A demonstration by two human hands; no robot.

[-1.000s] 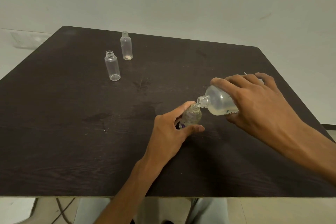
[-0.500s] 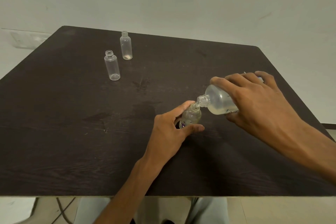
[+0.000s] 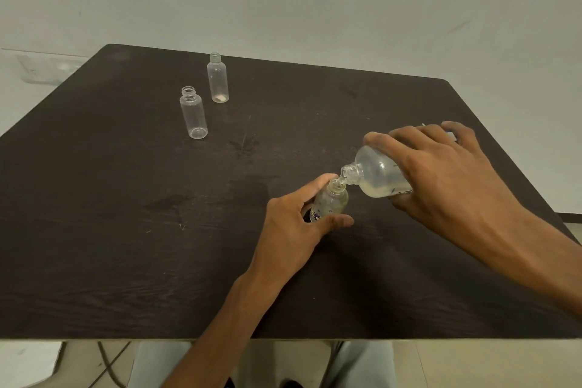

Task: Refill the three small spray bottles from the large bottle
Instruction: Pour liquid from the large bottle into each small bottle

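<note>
At the near edge of the dark wood-grain surface [image 3: 126, 261] our two bare forearms reach in. Our left hand [image 3: 293, 230] holds a small spray bottle [image 3: 330, 201] upright on the surface, its grip curled round the body: thumb on the near side, index finger up along the far side toward the neck. The bottle has no cap, carries a purple-patterned label low on its side, and looks partly filled with pale liquid.

Just beyond and to the right, our right hand [image 3: 441, 179] wraps its grip over the large bottle [image 3: 378, 176], fingers across the top and thumb underneath. That bottle is tipped nearly flat, its open mouth touching the small bottle's neck, with cloudy yellowish liquid pooled along its lower side.

Well apart, toward the far left, two more clear small bottles stand upright and uncapped: the nearer bottle [image 3: 193, 113] and the farther bottle [image 3: 217, 79], which shows a pale bit at its base.
</note>
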